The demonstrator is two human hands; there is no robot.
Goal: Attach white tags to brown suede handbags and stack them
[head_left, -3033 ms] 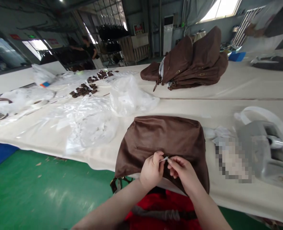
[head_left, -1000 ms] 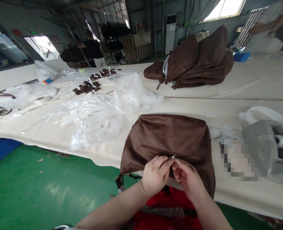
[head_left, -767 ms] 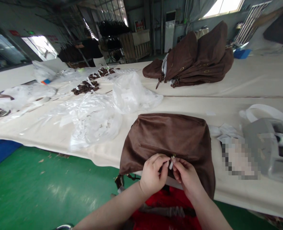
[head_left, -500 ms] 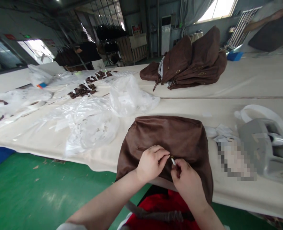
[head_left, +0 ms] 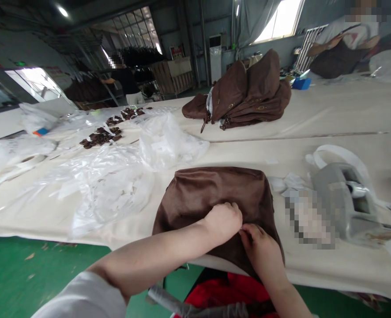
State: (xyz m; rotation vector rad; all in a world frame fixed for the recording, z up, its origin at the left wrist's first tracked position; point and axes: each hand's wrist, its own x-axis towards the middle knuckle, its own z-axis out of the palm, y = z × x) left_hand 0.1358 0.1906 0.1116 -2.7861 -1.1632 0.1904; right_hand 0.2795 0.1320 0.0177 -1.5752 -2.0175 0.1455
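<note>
A dark brown leather-like bag (head_left: 212,185) lies at the table's near edge, partly hanging over it. My left hand (head_left: 224,223) is closed above the bag's front, its fingers curled down so that their tips are hidden. Right beside it, my right hand (head_left: 261,248) is closed too, thumb and forefinger pinched close to the left fingertips. Whatever the two hands pinch is too small or covered to make out. The zipper on the bag's front is hidden behind them.
Clear plastic bags (head_left: 116,185) spread to the left, near bundles of small brown pieces (head_left: 101,138). Brown bags (head_left: 248,97) are piled at the back. A grey tape dispenser (head_left: 339,198) stands at right. Across the table, a person (head_left: 354,39) holds a dark bag.
My left hand has moved right and closed further against my right hand. The small white piece and zipper seen between them before are now covered. The view has shifted to the right.
</note>
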